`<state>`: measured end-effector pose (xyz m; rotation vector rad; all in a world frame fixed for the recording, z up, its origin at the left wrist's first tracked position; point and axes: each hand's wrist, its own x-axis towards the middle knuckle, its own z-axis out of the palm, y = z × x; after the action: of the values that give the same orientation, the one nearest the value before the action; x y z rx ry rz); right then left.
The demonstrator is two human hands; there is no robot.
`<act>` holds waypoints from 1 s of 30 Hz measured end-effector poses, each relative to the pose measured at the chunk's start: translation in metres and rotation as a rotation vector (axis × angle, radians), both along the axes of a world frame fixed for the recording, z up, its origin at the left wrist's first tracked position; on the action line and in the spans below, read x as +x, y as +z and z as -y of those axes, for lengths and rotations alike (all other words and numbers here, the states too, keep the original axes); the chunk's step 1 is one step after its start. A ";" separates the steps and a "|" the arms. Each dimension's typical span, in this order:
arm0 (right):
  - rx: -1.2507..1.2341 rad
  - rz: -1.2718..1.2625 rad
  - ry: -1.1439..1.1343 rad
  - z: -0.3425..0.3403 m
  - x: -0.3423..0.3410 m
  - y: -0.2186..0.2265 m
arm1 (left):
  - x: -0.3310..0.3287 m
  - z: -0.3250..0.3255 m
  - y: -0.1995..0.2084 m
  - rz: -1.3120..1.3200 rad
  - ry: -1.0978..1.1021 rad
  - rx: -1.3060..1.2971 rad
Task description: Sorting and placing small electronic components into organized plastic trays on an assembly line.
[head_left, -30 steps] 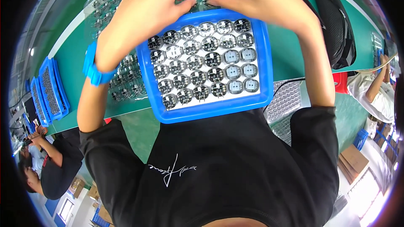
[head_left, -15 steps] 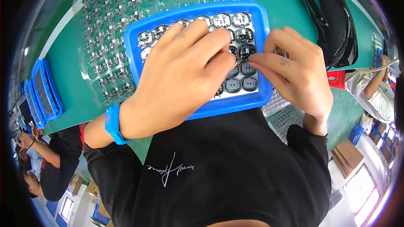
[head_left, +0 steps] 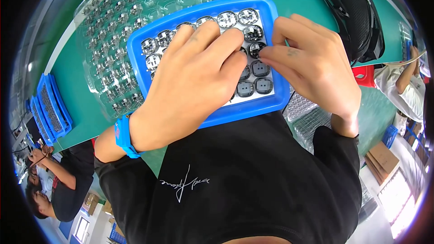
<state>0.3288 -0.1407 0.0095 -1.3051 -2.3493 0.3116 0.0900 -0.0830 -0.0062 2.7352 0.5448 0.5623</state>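
Observation:
A blue tray (head_left: 210, 118) holds rows of small rounded black housings on a white base. Those at the far side carry silvery circuit parts, while a plain dark housing (head_left: 245, 89) and others at the near right show bare grey insides. My left hand (head_left: 194, 79), with a blue wristband (head_left: 123, 136), arches over the tray's middle, its fingers bent and thumb and forefinger together; what they grip is hidden. At the right side, my right hand (head_left: 312, 65) is closed in a pinch, fingertips touching a black housing with circuit parts (head_left: 257, 49). Anything between those fingertips is hidden.
A clear blister tray (head_left: 115, 45) with rows of small circuit parts lies beyond on the green table (head_left: 77, 108). At the right are a black bag (head_left: 357, 22) and a red object (head_left: 363, 76). Blue trays (head_left: 53, 106) stand far left. People sit on both sides.
The whole view has tilted slightly, shifting the blue tray a little up and left in the picture. Both hands stay over the same spots with nearly the same finger pose.

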 end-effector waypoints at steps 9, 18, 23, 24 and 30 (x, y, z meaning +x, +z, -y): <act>-0.046 -0.035 0.018 -0.004 0.002 -0.003 | 0.000 -0.002 0.007 -0.022 0.031 -0.084; -0.295 0.065 -0.106 -0.098 0.019 0.024 | 0.032 -0.110 0.014 -0.093 0.107 -0.244; -0.353 0.165 -0.006 -0.123 0.017 0.009 | 0.041 -0.128 0.011 -0.233 0.027 -0.366; -0.347 0.190 -0.007 -0.126 0.016 0.006 | 0.043 -0.129 0.008 -0.232 0.025 -0.366; -0.067 -0.051 -0.088 -0.091 0.016 0.016 | 0.034 -0.109 -0.001 -0.066 0.132 -0.155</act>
<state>0.3446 -0.0499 0.0259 -1.4101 -2.2496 0.3943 0.1243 0.0262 -0.0071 2.5919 0.7568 0.4410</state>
